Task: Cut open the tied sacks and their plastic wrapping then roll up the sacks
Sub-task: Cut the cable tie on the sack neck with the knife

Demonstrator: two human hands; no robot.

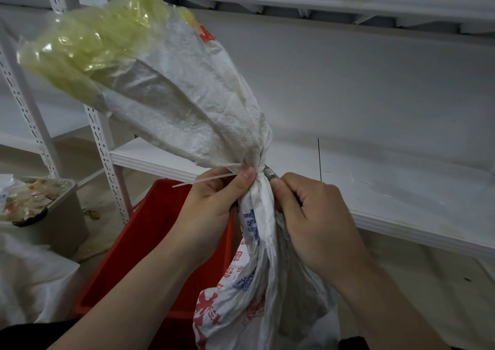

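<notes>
A white woven sack [203, 114] with red and blue print stands upright in front of me, tied at its neck by a white zip tie [203, 179] whose tail sticks out to the left. Yellow-green plastic wrapping [88, 39] spills from the sack's open top at upper left. My left hand [214, 202] grips the neck just below the tie, thumb against the knot. My right hand [316, 215] grips a small metal cutter [269, 174], its tip pressed to the right side of the tied neck.
A red plastic crate [150, 242] sits on the floor behind the sack. White metal shelving [401, 207] runs along the right and back. A grey bin [61, 215] filled with scrap wrappers stands at left, with a white sack [29, 277] lying below it.
</notes>
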